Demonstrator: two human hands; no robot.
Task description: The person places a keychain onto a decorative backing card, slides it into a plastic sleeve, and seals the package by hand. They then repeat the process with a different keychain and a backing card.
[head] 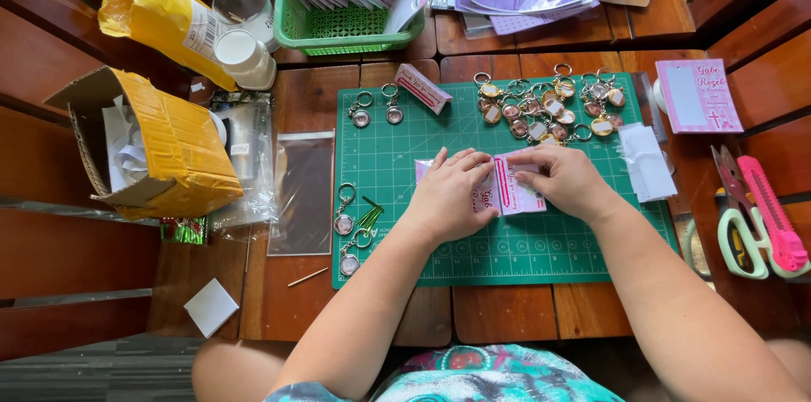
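While a small pink packet [514, 189] is pinned flat on the green cutting mat [405, 157], it is clamped at its edges by the left hand [448, 195] and right hand [570, 181], so it stays steady. Keychains [549, 106] are heaped just beyond on the counter [498, 313], within reach.

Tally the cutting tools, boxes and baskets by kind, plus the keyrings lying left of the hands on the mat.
Scissors: 1
Pink utility knife: 1
Yellow cardboard box: 1
Green basket: 1
Keyrings on the mat left of the left hand: 5, namely two at the top and three at the lower left
Total: 9
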